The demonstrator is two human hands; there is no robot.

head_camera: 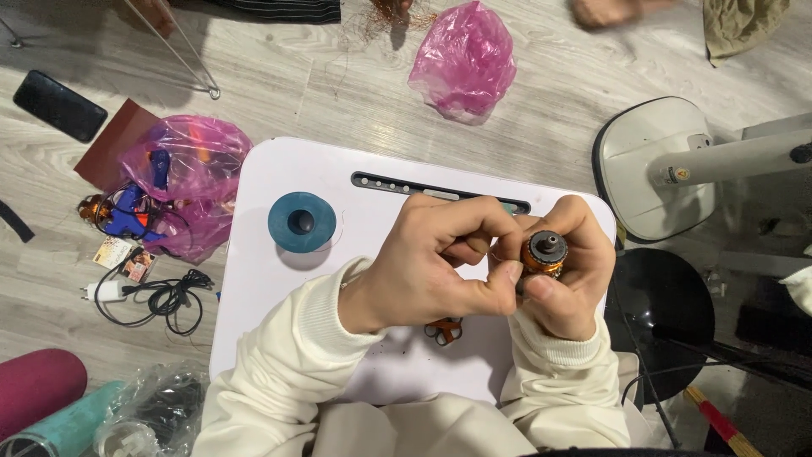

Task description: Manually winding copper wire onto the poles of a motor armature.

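Over one white lap table (279,279), right hand (567,271) and left hand (436,267) grip one copper-wound armature (541,252).

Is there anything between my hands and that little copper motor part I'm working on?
Nothing visible. The right hand holds the copper motor part directly, and the left hand touches it with its fingertips, over the white table.

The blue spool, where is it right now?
In the head view, the blue spool sits on the left part of the white lap table, just left of the person's left hand, with the pink plastic bag on the floor beyond.
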